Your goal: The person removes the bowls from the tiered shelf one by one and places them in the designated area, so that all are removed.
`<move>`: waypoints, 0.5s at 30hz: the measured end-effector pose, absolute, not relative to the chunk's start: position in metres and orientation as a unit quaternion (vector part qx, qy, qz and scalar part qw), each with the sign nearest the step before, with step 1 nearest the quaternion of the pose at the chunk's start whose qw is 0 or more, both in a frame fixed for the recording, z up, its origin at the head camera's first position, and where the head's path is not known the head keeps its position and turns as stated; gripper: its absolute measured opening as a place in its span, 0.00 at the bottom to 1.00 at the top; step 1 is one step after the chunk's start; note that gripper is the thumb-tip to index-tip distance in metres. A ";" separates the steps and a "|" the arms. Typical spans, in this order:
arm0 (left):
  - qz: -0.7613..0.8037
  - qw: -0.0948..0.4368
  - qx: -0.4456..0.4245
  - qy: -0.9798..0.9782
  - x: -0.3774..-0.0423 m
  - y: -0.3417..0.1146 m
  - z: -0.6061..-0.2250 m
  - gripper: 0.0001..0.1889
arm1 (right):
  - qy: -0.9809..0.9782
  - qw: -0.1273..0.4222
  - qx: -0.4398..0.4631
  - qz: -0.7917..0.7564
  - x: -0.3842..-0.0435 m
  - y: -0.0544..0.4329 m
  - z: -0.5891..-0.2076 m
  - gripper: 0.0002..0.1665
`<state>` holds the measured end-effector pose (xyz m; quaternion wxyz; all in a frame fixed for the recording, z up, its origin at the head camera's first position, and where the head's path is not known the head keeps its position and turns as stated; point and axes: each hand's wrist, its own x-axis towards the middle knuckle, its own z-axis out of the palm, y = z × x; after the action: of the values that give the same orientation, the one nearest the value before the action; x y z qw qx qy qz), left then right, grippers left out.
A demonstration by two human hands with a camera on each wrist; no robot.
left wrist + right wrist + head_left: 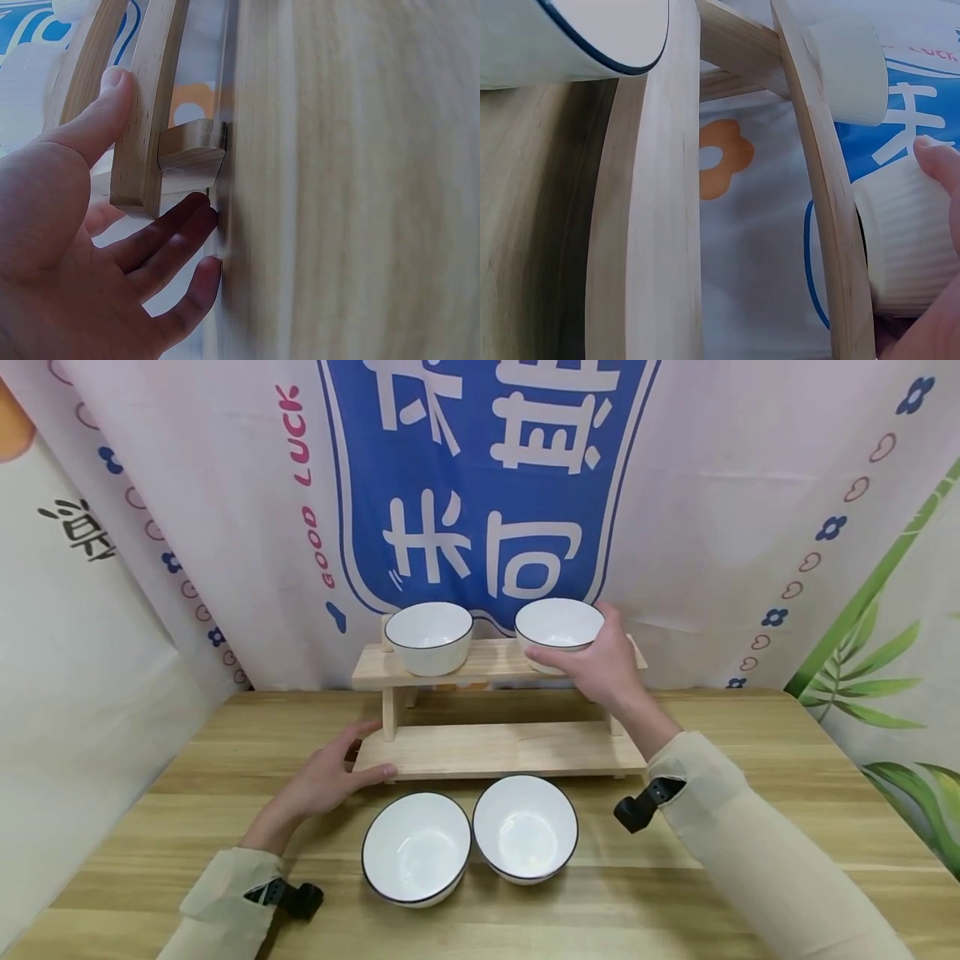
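A two-tier wooden shelf [495, 752] stands on the table. My right hand [606, 662] grips a white dark-rimmed bowl [558, 625] at the right of its upper board, thumb along the near side and fingers round the right. The right wrist view shows this bowl's ribbed wall [907, 240] beside my thumb. Another white bowl [429, 639] sits at the upper board's left. My left hand [330, 774] holds the left end of the lower board, its thumb [105, 112] against the board and the other fingers curving around the end, near a small wooden foot [193, 150].
Two more white bowls, a left one [417, 852] and a right one [525, 831], stand side by side on the wooden table [712, 893] before the shelf. A printed curtain [697, 527] hangs right behind the shelf.
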<state>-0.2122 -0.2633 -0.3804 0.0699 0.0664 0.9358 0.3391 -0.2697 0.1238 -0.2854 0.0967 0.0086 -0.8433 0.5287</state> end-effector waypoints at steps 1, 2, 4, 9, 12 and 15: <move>0.338 0.070 0.066 0.936 -0.212 -0.263 -0.381 0.52 | -0.844 0.097 0.008 0.528 -0.270 0.124 -0.285 0.77; 0.337 0.069 0.067 0.936 -0.212 -0.263 -0.381 0.52 | -0.844 0.095 0.009 0.527 -0.269 0.125 -0.285 0.77; 0.336 0.068 0.067 0.937 -0.213 -0.263 -0.381 0.52 | -0.845 0.093 0.010 0.526 -0.268 0.127 -0.285 0.76; 0.336 0.067 0.068 0.937 -0.213 -0.263 -0.381 0.52 | -0.838 0.080 0.030 0.539 -0.261 0.134 -0.284 0.73; 0.336 0.067 0.067 0.937 -0.212 -0.263 -0.381 0.52 | -0.828 0.065 0.043 0.555 -0.255 0.139 -0.281 0.73; 0.335 0.068 0.065 0.937 -0.212 -0.263 -0.382 0.52 | -0.828 0.054 0.050 0.555 -0.246 0.144 -0.279 0.74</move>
<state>-0.2123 -0.2633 -0.3815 0.0681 0.0646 0.9374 0.3354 -0.2463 0.1440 -0.2790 0.0535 0.0498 -0.8283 0.5555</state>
